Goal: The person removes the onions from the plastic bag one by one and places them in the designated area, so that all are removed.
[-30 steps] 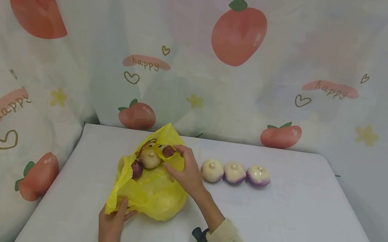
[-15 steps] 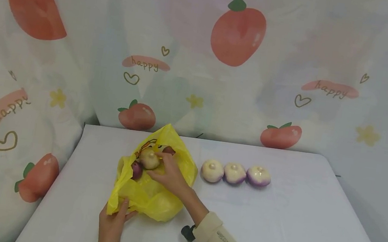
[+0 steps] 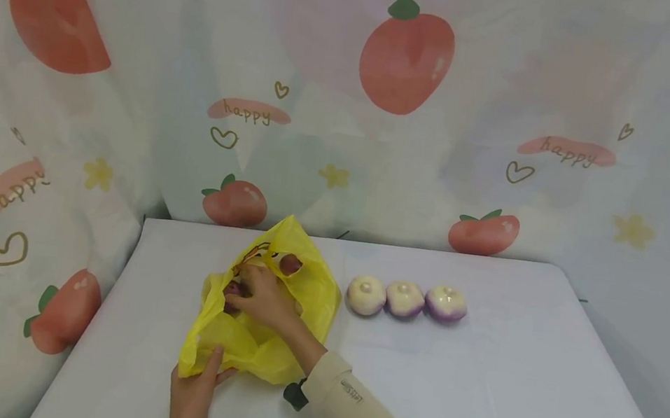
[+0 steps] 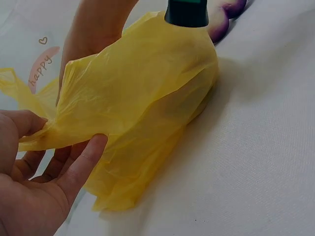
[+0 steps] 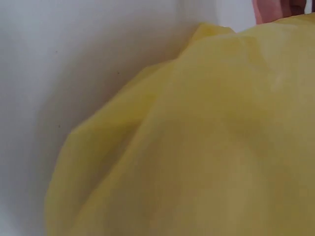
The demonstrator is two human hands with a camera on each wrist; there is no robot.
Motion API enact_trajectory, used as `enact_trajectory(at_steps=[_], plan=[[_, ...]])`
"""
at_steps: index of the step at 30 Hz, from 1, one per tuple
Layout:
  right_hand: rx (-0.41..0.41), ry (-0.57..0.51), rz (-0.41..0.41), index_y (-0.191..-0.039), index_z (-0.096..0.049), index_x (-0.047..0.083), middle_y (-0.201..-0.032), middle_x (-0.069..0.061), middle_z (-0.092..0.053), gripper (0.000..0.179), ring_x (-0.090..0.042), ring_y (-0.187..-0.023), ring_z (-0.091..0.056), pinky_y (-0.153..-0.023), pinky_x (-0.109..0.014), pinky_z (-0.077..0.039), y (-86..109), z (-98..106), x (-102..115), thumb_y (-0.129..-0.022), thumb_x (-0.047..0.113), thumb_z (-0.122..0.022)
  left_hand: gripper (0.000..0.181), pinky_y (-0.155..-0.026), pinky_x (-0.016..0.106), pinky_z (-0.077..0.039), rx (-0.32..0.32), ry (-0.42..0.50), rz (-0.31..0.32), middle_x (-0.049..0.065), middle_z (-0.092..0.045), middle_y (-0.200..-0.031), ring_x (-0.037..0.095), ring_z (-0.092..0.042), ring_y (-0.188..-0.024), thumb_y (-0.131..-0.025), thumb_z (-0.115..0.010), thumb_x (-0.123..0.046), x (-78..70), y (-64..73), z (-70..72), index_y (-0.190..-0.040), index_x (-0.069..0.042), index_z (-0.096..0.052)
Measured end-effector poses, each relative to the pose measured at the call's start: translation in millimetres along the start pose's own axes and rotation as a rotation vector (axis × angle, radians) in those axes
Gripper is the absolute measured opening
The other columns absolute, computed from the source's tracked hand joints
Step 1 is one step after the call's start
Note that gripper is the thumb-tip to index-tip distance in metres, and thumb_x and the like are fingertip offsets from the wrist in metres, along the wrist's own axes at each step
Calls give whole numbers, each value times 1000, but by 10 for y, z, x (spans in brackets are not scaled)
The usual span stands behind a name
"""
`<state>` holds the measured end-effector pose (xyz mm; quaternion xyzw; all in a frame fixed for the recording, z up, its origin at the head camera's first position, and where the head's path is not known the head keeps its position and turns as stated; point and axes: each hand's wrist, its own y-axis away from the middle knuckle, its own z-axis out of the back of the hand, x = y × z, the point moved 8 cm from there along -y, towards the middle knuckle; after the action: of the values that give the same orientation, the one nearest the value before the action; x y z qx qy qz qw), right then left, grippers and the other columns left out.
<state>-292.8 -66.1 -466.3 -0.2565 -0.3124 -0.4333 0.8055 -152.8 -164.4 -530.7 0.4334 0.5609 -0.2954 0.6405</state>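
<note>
A yellow plastic bag (image 3: 283, 357) lies on the table with its mouth turned up to the left. My left hand (image 3: 192, 395) pinches its near rim; in the left wrist view, thumb and fingers hold the film (image 4: 113, 103). Inside the bag's mouth is my right hand (image 3: 266, 299), its thumb and fingers around a dark purple round vegetable (image 3: 233, 289), partly hidden by them. A reddish-brown round vegetable (image 3: 290, 264) shows deeper in the bag. The right hand covers most of a pale turnip-like vegetable in there. Yellow film fills most of the right wrist view.
Three pale turnip-like vegetables with purple undersides, the nearest to the bag being the left one (image 3: 366, 296), stand in a row right of the bag. A white cloth covers the table (image 3: 475, 397). A printed curtain (image 3: 415, 177) hangs behind and at the sides.
My right hand has moved left from the bag's right rim, past the pale vegetable, to the dark purple one. The bag's right side has spread outward. The left hand keeps its hold.
</note>
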Motion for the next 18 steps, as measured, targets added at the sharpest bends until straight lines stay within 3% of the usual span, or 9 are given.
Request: enact_trajectory(at_steps=[3, 10, 14, 18], plan=[[24, 21, 24, -130, -50, 8, -135, -14, -41, 52, -28, -126, -32, -106, -40, -32, -63, -103, 25, -85, 24, -68, 61, -73, 30, -59, 20, -15, 4, 17, -49, -119, 16, -63, -90, -90, -65, -36, -13, 3, -1, -133, -2, -40], [5, 82, -36, -131, -48, 10, -134, -13, -40, 52, -32, -120, -35, -98, -39, -39, -139, -204, -2, -83, 18, -66, 57, -73, 31, -59, 29, -26, -21, 15, -51, -118, 16, -61, -95, -90, -64, -37, -24, 4, 18, -132, -6, -41], [-66, 217, -29, -126, -52, 6, -130, -15, -44, 47, -35, -118, -37, -100, -48, -35, -135, -168, 24, -85, 23, -67, 59, -73, 33, -59, 27, -9, -17, 17, -50, -117, 19, -64, -93, -90, -65, -38, -42, 15, 24, -132, -4, -40], [-86, 358, -38, -123, -54, 3, -128, -15, -47, 52, -33, -117, -39, -102, -45, -37, -113, -173, 27, -83, 31, -70, 62, -73, 32, -59, 12, -8, 1, 18, -50, -117, 20, -65, -89, -88, -66, -41, -21, 6, 40, -131, -3, -42]])
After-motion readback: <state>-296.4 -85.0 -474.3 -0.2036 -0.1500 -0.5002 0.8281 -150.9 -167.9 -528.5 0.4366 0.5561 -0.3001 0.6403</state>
